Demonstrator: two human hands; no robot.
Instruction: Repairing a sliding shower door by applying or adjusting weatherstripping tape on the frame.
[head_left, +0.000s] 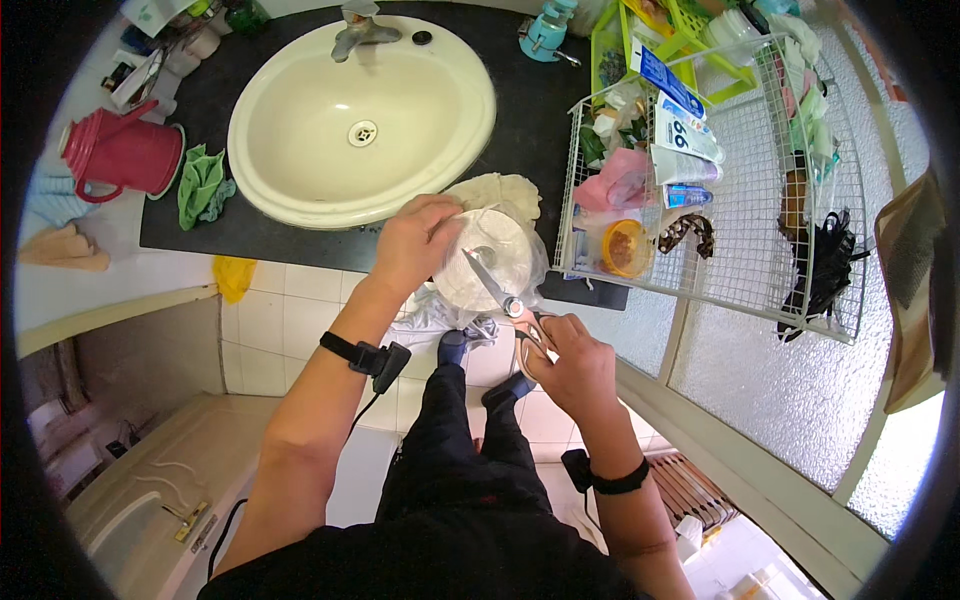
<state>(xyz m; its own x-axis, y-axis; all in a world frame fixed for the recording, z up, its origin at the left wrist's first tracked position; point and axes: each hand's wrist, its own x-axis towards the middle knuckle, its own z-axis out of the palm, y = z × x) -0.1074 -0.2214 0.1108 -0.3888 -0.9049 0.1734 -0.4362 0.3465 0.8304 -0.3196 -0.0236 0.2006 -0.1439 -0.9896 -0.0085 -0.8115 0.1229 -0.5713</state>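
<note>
A white paper roll (470, 283) in clear plastic wrap stands at the front edge of the dark counter, its round end facing up. My left hand (415, 240) grips its left side by the wrap. In my right hand (578, 368) is a pair of scissors (514, 307) with pinkish handles, my fingers around the loops. The blades point up and left across the top of the roll, by its core hole. Whether the tip is in the plastic, I cannot tell. Behind the roll lies a crumpled beige cloth (512, 190).
An oval cream sink (270, 165) with a metal tap (362, 38) is set into the counter. To the right stands a white wire basket (740, 225) with tubes and bags. A red jug (120, 155) and a green cloth (202, 187) sit on the left.
</note>
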